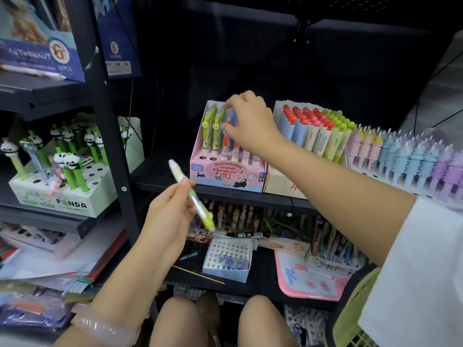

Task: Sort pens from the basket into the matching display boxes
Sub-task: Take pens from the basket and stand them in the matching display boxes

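The left hand (170, 209) held a yellow-green pen (193, 196) tilted before the shelf (160, 181). The right hand (250, 121) reached into the pink display box (225, 176), fingers pinching a pen top there.

Black metal shelving (120, 136) with perforated shelves (162, 176), dark back panel (250, 58) behind, grey floor (441, 96) at far right, dim light overall

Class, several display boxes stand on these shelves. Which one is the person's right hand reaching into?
The pink cardboard box printed "Retractable eraser": the right hand hovers over its upright pens, whereas the panda box and the pastel spiral-pen display go untouched.
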Available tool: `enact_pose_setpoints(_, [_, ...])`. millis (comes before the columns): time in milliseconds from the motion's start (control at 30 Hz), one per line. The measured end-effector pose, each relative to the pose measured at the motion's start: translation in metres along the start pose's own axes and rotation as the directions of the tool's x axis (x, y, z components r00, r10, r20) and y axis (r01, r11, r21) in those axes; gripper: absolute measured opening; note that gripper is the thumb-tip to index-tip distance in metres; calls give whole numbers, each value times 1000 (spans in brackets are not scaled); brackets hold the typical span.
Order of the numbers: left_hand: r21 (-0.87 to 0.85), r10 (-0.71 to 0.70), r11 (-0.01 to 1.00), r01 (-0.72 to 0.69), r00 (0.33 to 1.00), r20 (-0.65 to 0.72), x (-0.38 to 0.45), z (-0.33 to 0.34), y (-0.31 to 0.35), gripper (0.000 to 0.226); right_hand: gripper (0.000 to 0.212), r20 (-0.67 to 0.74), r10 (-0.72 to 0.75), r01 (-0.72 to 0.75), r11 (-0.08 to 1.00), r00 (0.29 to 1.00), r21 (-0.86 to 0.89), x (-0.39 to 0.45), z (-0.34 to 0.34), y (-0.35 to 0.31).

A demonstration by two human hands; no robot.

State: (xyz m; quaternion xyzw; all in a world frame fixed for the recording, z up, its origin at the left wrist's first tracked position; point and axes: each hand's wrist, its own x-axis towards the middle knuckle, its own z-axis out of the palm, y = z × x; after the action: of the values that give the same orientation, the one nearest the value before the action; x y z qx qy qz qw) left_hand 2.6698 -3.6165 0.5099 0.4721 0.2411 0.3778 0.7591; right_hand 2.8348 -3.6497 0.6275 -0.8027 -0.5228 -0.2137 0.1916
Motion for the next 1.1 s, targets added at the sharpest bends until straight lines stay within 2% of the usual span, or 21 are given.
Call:
enact_pose_setpoints(33, [-103,2,995,-3,1000,-5,2,1,2,20,34,-58,-54,57,997,997,56,-7,-1,-4])
enact_pose_setpoints(67, [-206,6,978,-8,1000,-12,3,1,5,17,30,-57,-87,95,983,995,158,-16,-2,-7])
enact_pose_setpoints(100, [-293,6,956,-13,1000,-25,4,1,8,13,26,8,-93,86,953,996,292,-26,-1,-12])
enact_pose_setpoints(133, [-359,0,933,-16,999,-44,5,1,10,12,23,126,-76,16,906,989,422,-37,0,-16])
enact_pose_setpoints(200, [-440,-25,898,-13,997,-79,7,2,12,12,18,363,-46,-196,775,931,601,-55,2,-21])
enact_pose_setpoints(267, [-476,-43,880,-6,995,-92,7,3,11,11,12,473,-53,-343,619,880,707,-64,5,-20])
enact_pose_setpoints(433, [-528,-9,849,-17,999,-46,6,2,8,9,2,521,47,-509,305,852,805,-60,6,-20])
enact_pose_setpoints(533, [-520,20,854,-22,1000,-10,4,2,10,14,7,505,76,-508,225,860,831,-52,2,-19])
enact_pose_setpoints(600, [-454,41,890,-47,999,-23,5,1,9,13,12,489,80,-495,180,869,850,-46,-1,-20])
enact_pose_setpoints(667, [-366,60,928,-74,997,-48,5,1,7,10,10,460,85,-467,195,884,863,-42,-3,-22])
enact_pose_setpoints(800, [-267,125,955,-132,991,-43,6,-1,3,11,25,419,156,-446,357,895,821,-34,-2,-28])
enact_pose_setpoints(867, [-204,163,965,-166,986,-29,6,-3,3,16,22,361,169,-398,443,917,803,-24,-6,-32])
enact_pose_setpoints(933, [-79,184,979,-188,982,-51,7,-8,3,23,12,171,186,-249,600,968,760,-10,-14,-32])
enact_pose_setpoints(1000, [50,189,981,-185,979,-73,8,-13,2,22,9,-55,186,-103,742,981,662,5,-21,-26])
enact_pose_setpoints(1033, [99,181,980,-173,981,-72,9,-16,1,22,8,-122,176,-66,790,977,610,10,-23,-22])
enact_pose_setpoints(1100, [163,149,977,-137,987,-61,9,-21,-4,21,9,-160,126,-28,861,979,508,16,-19,-13])
